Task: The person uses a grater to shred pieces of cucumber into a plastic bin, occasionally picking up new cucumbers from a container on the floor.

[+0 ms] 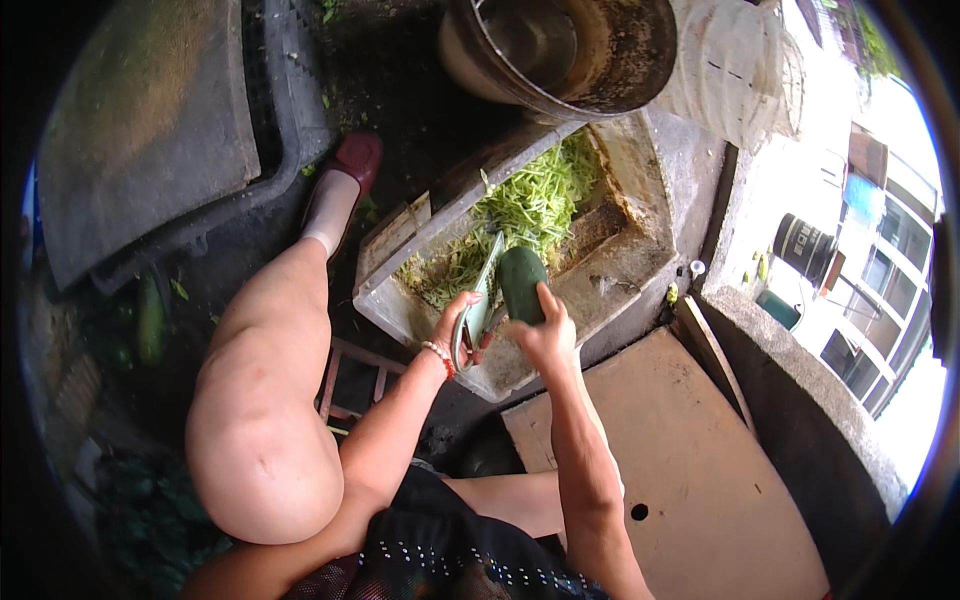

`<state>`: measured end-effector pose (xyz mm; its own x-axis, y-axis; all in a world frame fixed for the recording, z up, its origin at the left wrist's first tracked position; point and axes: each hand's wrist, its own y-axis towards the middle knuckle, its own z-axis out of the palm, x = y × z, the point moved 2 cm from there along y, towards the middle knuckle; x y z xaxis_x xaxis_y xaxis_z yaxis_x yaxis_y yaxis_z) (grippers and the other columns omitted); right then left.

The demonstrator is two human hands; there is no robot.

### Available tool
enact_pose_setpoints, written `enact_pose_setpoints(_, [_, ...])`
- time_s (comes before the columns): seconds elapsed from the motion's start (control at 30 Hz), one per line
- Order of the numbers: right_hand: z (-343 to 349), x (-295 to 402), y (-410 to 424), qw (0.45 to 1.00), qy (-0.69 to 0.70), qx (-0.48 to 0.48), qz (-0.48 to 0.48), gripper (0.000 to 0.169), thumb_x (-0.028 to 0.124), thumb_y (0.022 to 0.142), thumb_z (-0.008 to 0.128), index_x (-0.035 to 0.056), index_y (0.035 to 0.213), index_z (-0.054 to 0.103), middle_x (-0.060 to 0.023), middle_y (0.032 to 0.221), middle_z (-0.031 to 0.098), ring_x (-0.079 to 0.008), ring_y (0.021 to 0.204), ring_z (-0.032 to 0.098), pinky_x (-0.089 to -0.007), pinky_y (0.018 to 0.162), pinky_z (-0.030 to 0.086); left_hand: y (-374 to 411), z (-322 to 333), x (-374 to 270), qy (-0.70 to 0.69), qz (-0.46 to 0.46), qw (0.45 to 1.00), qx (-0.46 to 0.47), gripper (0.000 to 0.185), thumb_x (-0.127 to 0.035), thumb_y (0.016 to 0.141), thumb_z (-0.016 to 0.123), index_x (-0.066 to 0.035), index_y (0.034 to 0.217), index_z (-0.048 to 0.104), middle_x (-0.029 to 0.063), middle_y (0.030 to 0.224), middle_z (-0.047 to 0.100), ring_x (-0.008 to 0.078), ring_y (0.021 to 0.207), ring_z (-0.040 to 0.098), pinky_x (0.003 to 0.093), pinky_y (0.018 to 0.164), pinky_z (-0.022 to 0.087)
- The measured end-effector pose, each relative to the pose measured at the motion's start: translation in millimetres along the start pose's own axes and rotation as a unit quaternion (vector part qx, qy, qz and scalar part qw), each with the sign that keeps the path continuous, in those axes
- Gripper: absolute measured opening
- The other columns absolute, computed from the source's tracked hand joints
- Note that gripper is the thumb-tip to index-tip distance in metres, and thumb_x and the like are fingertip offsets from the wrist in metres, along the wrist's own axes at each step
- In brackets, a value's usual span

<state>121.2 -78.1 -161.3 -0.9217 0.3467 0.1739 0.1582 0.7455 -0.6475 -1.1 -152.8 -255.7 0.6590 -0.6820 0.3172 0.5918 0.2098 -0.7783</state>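
Observation:
My left hand (459, 324) grips the handle end of a pale green hand grater (484, 289), which is tilted with its far tip over the tub. In my right hand (546, 334) is a thick dark green gourd or cucumber (523, 281), held by its near end close beside the grater's face. I cannot tell whether the two touch. Beneath them stands a worn, angular tub (630, 277) with stained walls. A heap of light green shreds (540, 191) fills its far part, and finer shreds lie towards its left end.
A large stained bucket (630, 52) stands just beyond the tub. A tan board (660, 450) lies at the right, beside a low concrete wall (795, 367). A grey slab (157, 112) is at upper left. Another green gourd (151, 319) lies on the dark floor near my leg.

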Motion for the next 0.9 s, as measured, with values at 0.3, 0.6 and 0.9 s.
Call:
enact_pose_setpoints(0.3, [4, 21, -6, 1.000, 0.003, 0.008, -0.008, 0.076, 0.021, 0.058, 0.071, 0.0023, 0.129, 0.052, -0.0289, 0.125, 0.051, -0.0377, 0.102, 0.061, -0.0396, 0.086, 0.050, -4, -11, 4, -0.047, 0.000, 0.999, 0.026, 0.050, -0.055, 0.073, 0.053, -0.015, 0.103, 0.056, 0.0036, 0.084, 0.059, 0.0197, 0.066, 0.058, 0.0339, 0.042, 0.038])
enact_pose_setpoints(0.6, [-27, 41, -81, 0.982, -0.034, 0.133, -0.128, 0.077, 0.012, 0.057, 0.077, 0.0014, 0.129, 0.052, -0.0295, 0.130, 0.048, -0.0375, 0.120, 0.049, -0.0371, 0.102, 0.039, -4, -27, 3, -0.095, 0.015, 0.995, -0.010, 0.036, -0.053, 0.076, 0.054, -0.019, 0.084, 0.063, -0.0015, 0.061, 0.058, 0.0159, 0.049, 0.054, 0.0300, 0.035, 0.036])
enact_pose_setpoints(0.9, [-6, -3, -43, 0.986, 0.121, 0.068, -0.091, 0.073, 0.006, 0.055, 0.063, -0.0077, 0.125, 0.051, -0.0225, 0.113, 0.058, -0.0300, 0.099, 0.061, -0.0365, 0.087, 0.048, -32, 14, -14, -0.096, 0.106, 0.978, -0.150, 0.041, -0.054, 0.074, 0.056, -0.019, 0.094, 0.062, 0.0011, 0.071, 0.059, 0.0169, 0.058, 0.057, 0.0300, 0.042, 0.039])
